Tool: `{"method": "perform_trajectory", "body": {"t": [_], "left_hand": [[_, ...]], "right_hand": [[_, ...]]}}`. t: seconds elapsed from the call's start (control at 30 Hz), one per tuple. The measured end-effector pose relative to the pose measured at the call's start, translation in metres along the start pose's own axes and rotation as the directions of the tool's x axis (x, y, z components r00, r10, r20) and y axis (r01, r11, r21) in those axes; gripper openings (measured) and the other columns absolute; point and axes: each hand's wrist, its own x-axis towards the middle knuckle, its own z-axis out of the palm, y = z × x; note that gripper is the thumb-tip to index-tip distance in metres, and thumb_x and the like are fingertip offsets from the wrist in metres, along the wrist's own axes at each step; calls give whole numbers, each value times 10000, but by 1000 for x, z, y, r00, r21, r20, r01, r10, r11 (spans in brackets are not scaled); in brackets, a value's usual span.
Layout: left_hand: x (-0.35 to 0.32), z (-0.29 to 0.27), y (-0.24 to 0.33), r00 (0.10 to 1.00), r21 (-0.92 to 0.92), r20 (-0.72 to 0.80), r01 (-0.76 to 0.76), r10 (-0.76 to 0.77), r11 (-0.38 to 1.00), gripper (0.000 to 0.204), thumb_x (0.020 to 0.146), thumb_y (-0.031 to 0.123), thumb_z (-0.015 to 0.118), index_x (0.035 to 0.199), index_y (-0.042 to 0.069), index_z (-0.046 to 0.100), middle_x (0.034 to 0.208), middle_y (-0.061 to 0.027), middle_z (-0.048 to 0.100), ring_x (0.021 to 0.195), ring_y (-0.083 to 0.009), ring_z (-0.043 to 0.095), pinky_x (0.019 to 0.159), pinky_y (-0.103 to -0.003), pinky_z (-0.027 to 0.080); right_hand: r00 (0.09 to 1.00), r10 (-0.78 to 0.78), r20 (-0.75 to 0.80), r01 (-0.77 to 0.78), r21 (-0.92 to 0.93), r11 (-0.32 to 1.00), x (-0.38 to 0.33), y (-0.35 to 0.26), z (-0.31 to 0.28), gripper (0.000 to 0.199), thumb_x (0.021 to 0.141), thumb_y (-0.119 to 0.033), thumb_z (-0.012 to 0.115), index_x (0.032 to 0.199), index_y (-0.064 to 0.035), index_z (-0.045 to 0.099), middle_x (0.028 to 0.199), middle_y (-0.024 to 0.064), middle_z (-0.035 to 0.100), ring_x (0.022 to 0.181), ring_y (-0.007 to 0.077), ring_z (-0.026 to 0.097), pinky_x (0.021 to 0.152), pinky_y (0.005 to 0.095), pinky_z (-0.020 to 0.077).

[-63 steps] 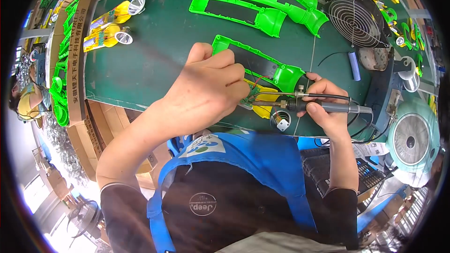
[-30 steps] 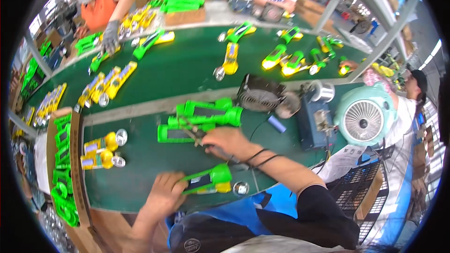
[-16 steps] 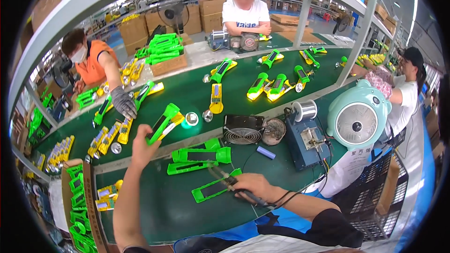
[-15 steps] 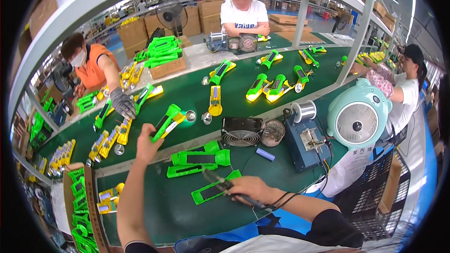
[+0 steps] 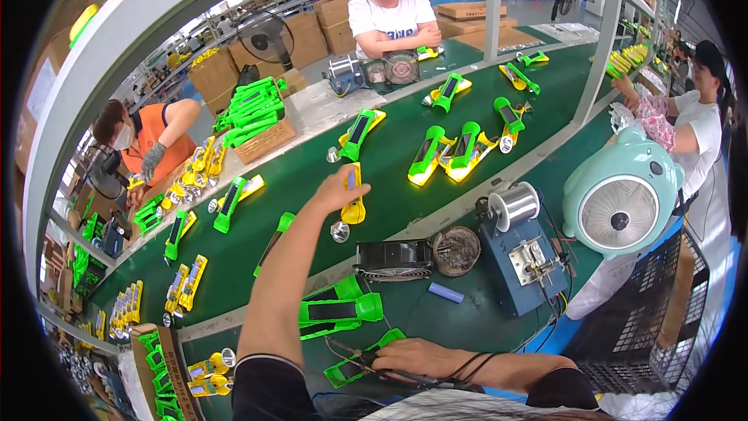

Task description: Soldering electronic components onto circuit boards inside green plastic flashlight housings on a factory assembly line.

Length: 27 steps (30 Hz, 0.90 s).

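Note:
My left hand point(image 5: 340, 190) reaches onto the green belt, fingers closed on the upper end of a yellow flashlight half-shell point(image 5: 354, 211). A silver reflector point(image 5: 340, 231) lies at its lower end. My right hand point(image 5: 417, 359) grips a corded soldering iron point(image 5: 365, 357) above a green flashlight casing point(image 5: 347, 372) on the bench. More green casings with dark panels point(image 5: 341, 310) lie together just beyond it. Partly behind my left forearm, a green flashlight piece point(image 5: 274, 243) rests on the belt.
A blue solder-feeding machine point(image 5: 510, 273) with a wire spool point(image 5: 514, 206) stands right, near a black fan point(image 5: 393, 260), a round tin point(image 5: 456, 251) and a lilac cylindrical cell point(image 5: 446, 292). A mint-coloured fan point(image 5: 621, 191) stands farther right. Co-workers sit around the belt point(image 5: 312, 160).
My left hand has let go of the green flashlight on the belt and moved right to the yellow half-shell. My right hand keeps the iron. The orange-clad co-worker's gloved hand has drawn back.

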Motion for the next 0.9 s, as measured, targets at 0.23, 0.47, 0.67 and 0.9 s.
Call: {"method": "perform_trajectory", "body": {"t": [0.23, 0.47, 0.67, 0.9], "left_hand": [[-27, -19, -8, 995, -7, -40, -92, 91, 996, 491, 659, 239, 734, 1131, 193, 606, 1083, -144, 658, 1001, -363, 622, 866, -440, 509], [-276, -115, 2, 962, -410, -223, -239, 157, 880, 620, 860, 120, 728, 1408, 83, 440, 1143, -103, 599, 1052, -148, 573, 922, -327, 480], [-502, -38, 7, 943, -834, -94, 101, -320, 542, 898, 809, 18, 717, 1539, 69, 197, 1306, -137, 532, 1177, -229, 568, 974, -361, 479], [-475, 41, 49, 943, -919, 34, 159, -331, 361, 929, 884, 10, 662, 1553, 99, 23, 1075, -137, 606, 918, -177, 630, 848, -321, 521]], "right_hand": [[1000, -6, 16, 5, 73, 997, 6, -8, -1, 306, 865, -77, 610, 1158, -67, 522, 927, 117, 549, 822, 317, 578, 716, 407, 487], [998, 67, -12, -67, 51, 996, -9, -13, 10, 296, 869, -74, 612, 1157, -83, 543, 954, 121, 594, 827, 329, 608, 703, 413, 510], [986, 169, -11, -165, 141, 976, 20, 1, 17, 267, 847, -53, 642, 1099, -97, 565, 960, 131, 619, 808, 343, 634, 672, 399, 530], [972, -8, -235, -69, -319, 945, 45, -6, -16, 350, 713, -77, 786, 1019, -102, 618, 916, 96, 644, 803, 283, 636, 680, 352, 526]]}}
